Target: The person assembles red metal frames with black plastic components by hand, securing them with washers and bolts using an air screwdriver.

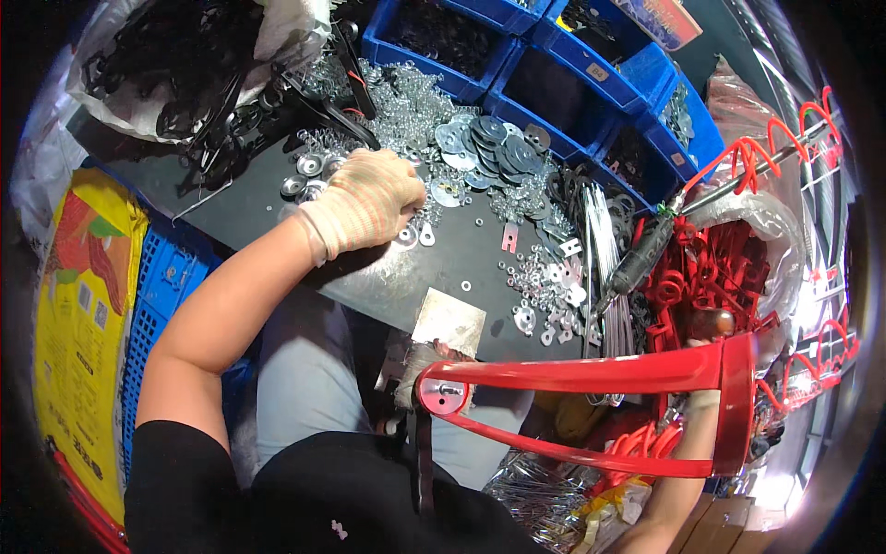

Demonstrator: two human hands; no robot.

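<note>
I'm getting two arms [235, 314], one red frame [591, 372], one driver [641, 254], one yellow bag [78, 397], one blue crate [152, 323] and one square plate [449, 323]. Blue bins [651, 74], at least five, some cut off. Big washers [512, 152] overlap, so call it ten-plus. Springs [401, 97] and nuts [531, 277] run to dozens, too jumbled for a proper number tbh.

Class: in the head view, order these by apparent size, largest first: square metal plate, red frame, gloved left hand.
1. Red frame, easily widest
2. Gloved left hand
3. Square metal plate, clearly smallest
</note>
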